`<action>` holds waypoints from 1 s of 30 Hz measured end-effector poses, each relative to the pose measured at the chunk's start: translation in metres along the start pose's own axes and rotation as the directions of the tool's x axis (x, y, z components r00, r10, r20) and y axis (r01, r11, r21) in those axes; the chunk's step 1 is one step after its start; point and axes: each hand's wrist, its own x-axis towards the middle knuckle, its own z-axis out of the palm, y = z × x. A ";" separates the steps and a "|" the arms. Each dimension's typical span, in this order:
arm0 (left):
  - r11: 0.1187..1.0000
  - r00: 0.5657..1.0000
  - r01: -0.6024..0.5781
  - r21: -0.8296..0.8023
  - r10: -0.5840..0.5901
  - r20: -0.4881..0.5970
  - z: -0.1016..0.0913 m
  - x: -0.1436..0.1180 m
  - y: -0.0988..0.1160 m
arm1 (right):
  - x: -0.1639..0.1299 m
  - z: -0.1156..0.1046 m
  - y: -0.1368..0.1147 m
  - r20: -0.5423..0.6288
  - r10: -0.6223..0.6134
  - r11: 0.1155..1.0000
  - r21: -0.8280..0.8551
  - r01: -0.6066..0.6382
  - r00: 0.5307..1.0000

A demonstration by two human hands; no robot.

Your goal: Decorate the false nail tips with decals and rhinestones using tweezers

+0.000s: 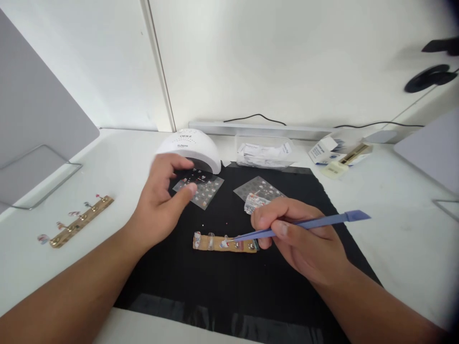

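My right hand (304, 234) grips slim blue tweezers (308, 223) with a wedge-shaped back end. Their fine tip meets a white decoration on the middle nail tip (224, 243) of a wooden strip (217, 242); whether it pinches the decoration I cannot tell. Several clear nail tips stand along this strip. My left hand (161, 196) hovers with thumb and fingers apart, holding nothing, beside a clear sticker sheet (204, 191). Another sticker sheet (258, 185) and a shiny small packet (254, 203) lie beyond my right hand, which partly covers them.
A white nail lamp (193, 143) stands at the back, beside a clear tray (265, 153) of packets. Small boxes (322, 149) sit back right. On the left lies a second wooden strip (82, 222) with decorated nail tips. A black mat (229, 291) covers the middle.
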 end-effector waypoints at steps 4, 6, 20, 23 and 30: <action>0.973 0.877 -0.040 -0.229 0.144 0.458 -0.004 -0.013 0.020 | -0.001 -0.002 0.002 -0.020 -0.033 0.999 -0.029 0.032 0.999; 0.972 0.842 -0.021 -0.235 0.144 0.520 -0.003 -0.016 0.026 | -0.002 -0.003 0.002 -0.026 -0.047 0.998 -0.052 0.045 0.999; 0.985 0.813 0.059 -0.164 0.047 0.580 0.004 -0.017 0.029 | -0.005 -0.005 0.003 0.040 -0.069 0.992 -0.102 0.073 0.997; 0.986 0.794 0.078 -0.148 0.028 0.607 0.005 -0.017 0.029 | -0.005 -0.005 0.003 0.030 -0.067 0.992 -0.104 0.070 0.997; 0.967 0.774 0.172 -0.189 -0.014 0.634 0.004 -0.016 0.030 | -0.004 -0.005 0.003 0.018 -0.078 0.992 -0.096 0.080 0.997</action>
